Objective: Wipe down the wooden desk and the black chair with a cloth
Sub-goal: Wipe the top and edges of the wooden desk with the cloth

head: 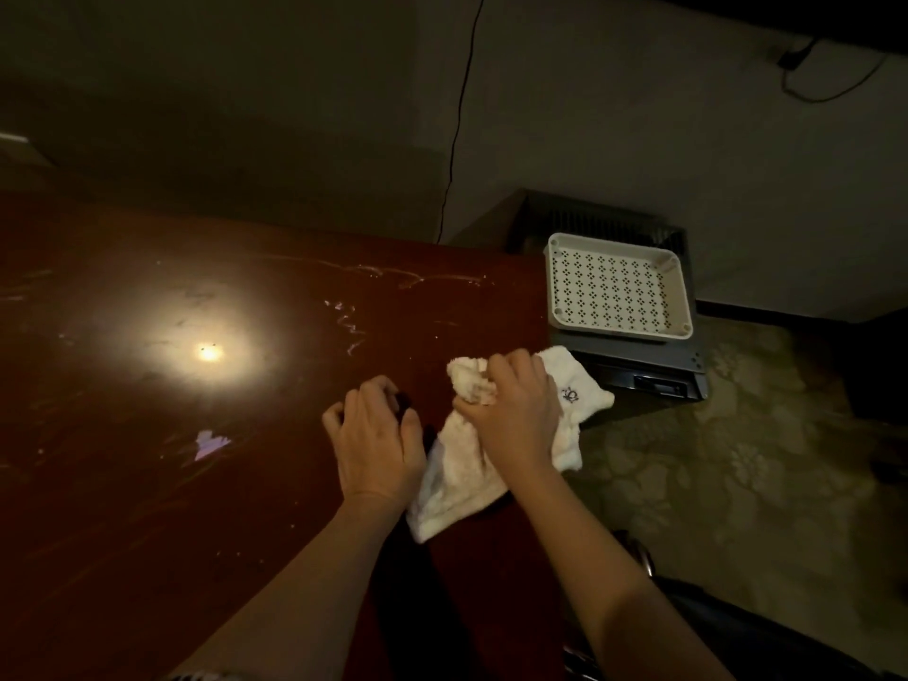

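Your right hand [511,415] bunches the white cloth [457,479]; flatten it, sweep the bench [196,484] toward 10 o'clock, left hand [376,435] loosely curled.

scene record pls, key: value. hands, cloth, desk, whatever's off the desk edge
left hand: on the desk, fingers curled over a small dark object; what it is cannot be told
right hand: grips the bunched top of the cloth
cloth: white, small dark emblem, lying at the desk's right edge
desk: dark red wood, smears, lamp glare
tray: white, perforated, on a grey unit beside the desk
chair: black, lower right, untouched
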